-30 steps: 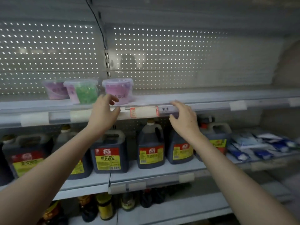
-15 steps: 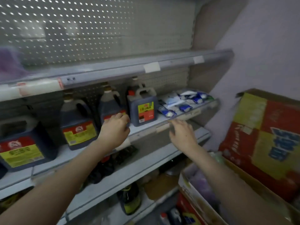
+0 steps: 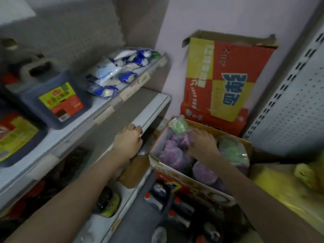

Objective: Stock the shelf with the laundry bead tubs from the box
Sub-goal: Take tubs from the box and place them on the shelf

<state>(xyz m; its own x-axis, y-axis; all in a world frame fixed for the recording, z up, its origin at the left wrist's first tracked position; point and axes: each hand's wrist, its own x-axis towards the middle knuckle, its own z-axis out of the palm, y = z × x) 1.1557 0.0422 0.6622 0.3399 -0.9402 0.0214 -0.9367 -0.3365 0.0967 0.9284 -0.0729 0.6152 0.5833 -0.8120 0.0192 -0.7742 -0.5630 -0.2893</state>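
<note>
R hand (image 3: 203,142) reaching down into box (image 3: 175,170), fingers among purple tubs (image 3: 172,157), grip unclear; L hand (image 3: 128,140) curled on shelf edge (image 3: 150,112).

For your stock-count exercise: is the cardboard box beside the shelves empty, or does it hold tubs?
Not empty. The open box holds several purple tubs and green ones; the right hand reaches among them.

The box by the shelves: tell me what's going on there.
A person is restocking. Their right hand is down in the open cardboard box, among purple tubs and green tubs, but the blur hides whether it grips one. Their left hand rests on the edge of a lower shelf. No tub is out of the box yet.
</note>
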